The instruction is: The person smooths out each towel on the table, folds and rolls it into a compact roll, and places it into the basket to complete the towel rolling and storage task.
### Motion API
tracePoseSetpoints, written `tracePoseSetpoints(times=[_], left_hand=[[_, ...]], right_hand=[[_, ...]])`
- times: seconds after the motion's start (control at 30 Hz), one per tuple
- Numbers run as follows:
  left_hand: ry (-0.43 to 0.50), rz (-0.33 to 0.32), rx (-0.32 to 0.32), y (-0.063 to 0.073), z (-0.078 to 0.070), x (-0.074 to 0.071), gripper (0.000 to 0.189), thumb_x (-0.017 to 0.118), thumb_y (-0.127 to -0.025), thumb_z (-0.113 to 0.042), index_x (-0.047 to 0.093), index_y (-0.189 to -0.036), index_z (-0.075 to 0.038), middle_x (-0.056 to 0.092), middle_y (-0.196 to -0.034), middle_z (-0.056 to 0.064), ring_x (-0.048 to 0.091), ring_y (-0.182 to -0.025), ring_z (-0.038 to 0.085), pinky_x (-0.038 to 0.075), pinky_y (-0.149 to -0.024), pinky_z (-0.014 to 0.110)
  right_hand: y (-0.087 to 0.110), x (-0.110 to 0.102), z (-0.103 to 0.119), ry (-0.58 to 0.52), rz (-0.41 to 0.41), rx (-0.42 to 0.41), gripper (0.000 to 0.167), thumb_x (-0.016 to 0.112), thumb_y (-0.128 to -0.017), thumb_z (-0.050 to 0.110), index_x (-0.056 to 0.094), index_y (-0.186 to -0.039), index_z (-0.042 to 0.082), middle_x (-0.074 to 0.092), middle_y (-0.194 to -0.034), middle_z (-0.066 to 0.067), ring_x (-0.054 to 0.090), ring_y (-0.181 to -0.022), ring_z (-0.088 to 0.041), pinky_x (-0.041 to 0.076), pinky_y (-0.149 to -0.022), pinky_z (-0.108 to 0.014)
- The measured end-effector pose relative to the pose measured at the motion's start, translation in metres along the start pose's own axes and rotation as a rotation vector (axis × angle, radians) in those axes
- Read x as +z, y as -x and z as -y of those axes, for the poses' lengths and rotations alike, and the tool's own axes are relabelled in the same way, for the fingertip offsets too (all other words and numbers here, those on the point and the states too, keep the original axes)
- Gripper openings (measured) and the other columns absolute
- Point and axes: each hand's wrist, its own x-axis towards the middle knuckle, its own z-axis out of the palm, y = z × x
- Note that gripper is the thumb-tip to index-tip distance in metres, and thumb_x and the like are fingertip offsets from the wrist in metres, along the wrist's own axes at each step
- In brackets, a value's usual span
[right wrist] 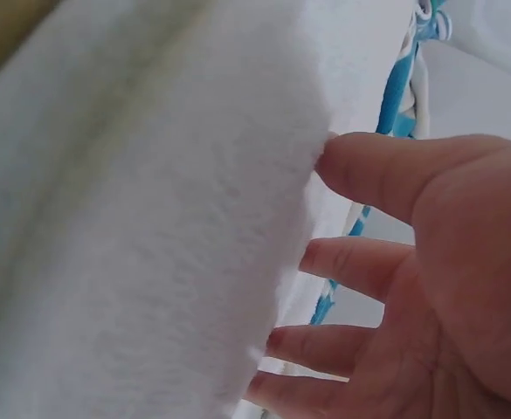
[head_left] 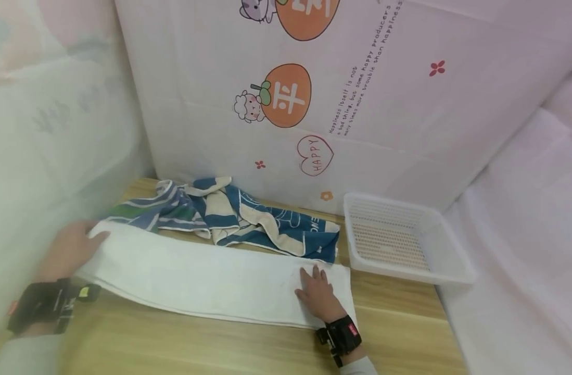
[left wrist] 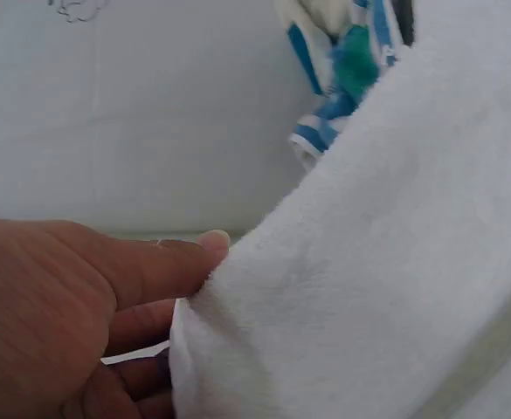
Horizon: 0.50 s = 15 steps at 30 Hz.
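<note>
A white towel (head_left: pixel 206 278), folded into a long strip, stretches across the wooden table. At its left end my left hand (head_left: pixel 75 247) pinches the edge between thumb and fingers, and that end is raised off the table; the left wrist view shows the thumb (left wrist: pixel 176 262) on top of the fabric. Toward the right end, my right hand (head_left: pixel 319 294) rests with spread fingers on the towel. In the right wrist view the fingertips (right wrist: pixel 286 340) touch the white pile.
Behind the strip lie rumpled blue, cream and green patterned towels (head_left: pixel 262 224). A white plastic basket (head_left: pixel 454 260) stands at the right rear. Printed white cloth (head_left: pixel 211 104) walls the table at the back and both sides.
</note>
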Motion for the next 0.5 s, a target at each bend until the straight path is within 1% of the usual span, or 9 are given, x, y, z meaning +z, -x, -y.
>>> tracePoseSetpoints(times=[0.07,0.13,0.23,0.27,0.3,0.33,0.4,0.43,0.5], left_hand=[[0.026,-0.039,0.023,-0.006,-0.024,-0.006,0.047,0.055,-0.103,-0.019,0.051,-0.128,0.020,0.052,-0.123,0.047,0.050,-0.109,0.064,0.042,-0.090,0.072],[0.053,-0.090,0.057,-0.011,-0.053,-0.011,0.045,0.056,-0.103,-0.019,0.053,-0.131,0.016,0.054,-0.125,0.044,0.052,-0.112,0.062,0.043,-0.091,0.071],[0.110,-0.169,0.134,-0.015,-0.096,-0.013,0.039,0.059,-0.102,-0.017,0.058,-0.130,0.009,0.060,-0.124,0.039,0.057,-0.109,0.057,0.045,-0.090,0.068],[0.136,-0.200,0.175,-0.016,-0.110,-0.011,0.036,0.061,-0.100,-0.014,0.060,-0.129,0.008,0.062,-0.122,0.038,0.059,-0.108,0.056,0.046,-0.089,0.067],[0.165,-0.209,0.204,-0.017,-0.126,-0.009,0.034,0.062,-0.099,-0.012,0.062,-0.128,0.007,0.063,-0.122,0.036,0.060,-0.108,0.054,0.047,-0.090,0.066],[0.190,-0.203,0.227,-0.018,-0.141,-0.006,0.033,0.063,-0.099,-0.010,0.062,-0.127,0.006,0.064,-0.122,0.034,0.060,-0.108,0.053,0.047,-0.091,0.065],[0.242,-0.192,0.282,-0.022,-0.171,0.007,0.031,0.065,-0.096,-0.006,0.063,-0.125,0.006,0.066,-0.119,0.032,0.063,-0.107,0.050,0.047,-0.094,0.063],[0.265,-0.178,0.310,-0.025,-0.186,0.015,0.031,0.066,-0.095,-0.004,0.064,-0.124,0.006,0.068,-0.116,0.031,0.064,-0.105,0.047,0.049,-0.093,0.061],[0.314,-0.131,0.327,-0.027,-0.213,0.034,0.031,0.067,-0.095,-0.004,0.064,-0.125,0.004,0.070,-0.115,0.026,0.066,-0.103,0.041,0.052,-0.092,0.056]], right_hand=[[0.000,-0.001,0.001,-0.009,0.008,-0.022,0.056,0.065,-0.099,0.028,0.050,-0.146,0.001,0.035,-0.153,-0.039,0.033,-0.141,-0.058,0.037,-0.103,-0.075],[-0.001,-0.004,0.002,-0.035,0.011,-0.071,0.053,0.065,-0.100,0.026,0.052,-0.145,0.001,0.039,-0.152,-0.036,0.036,-0.142,-0.053,0.037,-0.108,-0.070],[-0.004,-0.014,0.008,-0.114,-0.016,-0.183,0.045,0.063,-0.101,0.024,0.057,-0.141,0.002,0.051,-0.148,-0.026,0.045,-0.140,-0.043,0.038,-0.114,-0.059],[-0.006,-0.019,0.011,-0.147,-0.030,-0.221,0.042,0.062,-0.102,0.023,0.059,-0.139,0.003,0.055,-0.145,-0.022,0.048,-0.139,-0.038,0.039,-0.114,-0.055],[-0.006,-0.024,0.016,-0.184,-0.046,-0.247,0.041,0.061,-0.103,0.024,0.060,-0.138,0.004,0.059,-0.142,-0.017,0.052,-0.136,-0.034,0.043,-0.112,-0.053],[-0.008,-0.030,0.022,-0.219,-0.058,-0.268,0.039,0.060,-0.104,0.025,0.061,-0.138,0.006,0.061,-0.139,-0.014,0.055,-0.132,-0.031,0.045,-0.110,-0.052],[-0.009,-0.042,0.034,-0.291,-0.080,-0.302,0.039,0.058,-0.105,0.028,0.062,-0.137,0.007,0.065,-0.134,-0.010,0.060,-0.125,-0.027,0.049,-0.106,-0.051],[-0.010,-0.047,0.038,-0.321,-0.089,-0.321,0.039,0.056,-0.105,0.030,0.062,-0.137,0.008,0.066,-0.133,-0.009,0.061,-0.123,-0.025,0.050,-0.104,-0.051],[-0.010,-0.056,0.046,-0.374,-0.091,-0.341,0.042,0.051,-0.107,0.036,0.062,-0.138,0.010,0.066,-0.134,-0.009,0.061,-0.122,-0.023,0.051,-0.103,-0.051]])
